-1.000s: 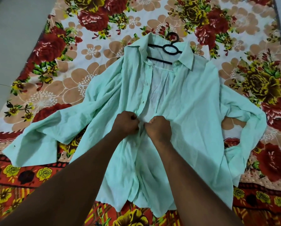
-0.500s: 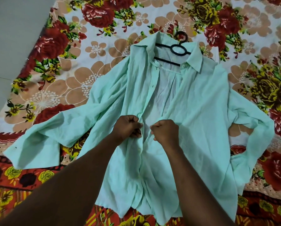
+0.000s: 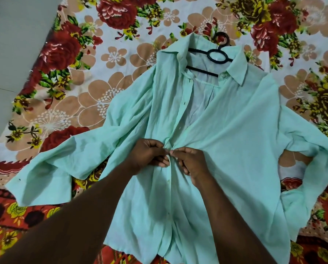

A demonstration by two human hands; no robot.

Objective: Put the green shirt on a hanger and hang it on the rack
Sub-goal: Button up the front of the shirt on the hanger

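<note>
At mid-chest of a green shirt (image 3: 245, 140), a person's left hand (image 3: 148, 155) and right hand (image 3: 192, 164) meet fingertip to fingertip. Each pinches one edge of the front opening, fingers curled on the cloth. They appear to be working a button through its hole, though the button itself is hidden between the fingers.

Trouble, if it comes, would likely start at that pinch. A pull toward the person could drag the thin cloth down off the arms of the hanger (image 3: 216, 57), which lies loose inside the shoulders. A button matched to the wrong hole would leave the front skewed. With the upper front undone, the shirt might also slide off one side when raised by the hook.

Just below the hands the front looks closed down to the hem. Above them it gapes open up to the collar, where the black hanger shows, its hook poking out well beyond the hands. Both sleeves sprawl out to either side across a flowered sheet (image 3: 111, 54), the one to the right of the hands bent back on itself. Grey floor (image 3: 16, 35) shows far off to the left. No rack is in view.
</note>
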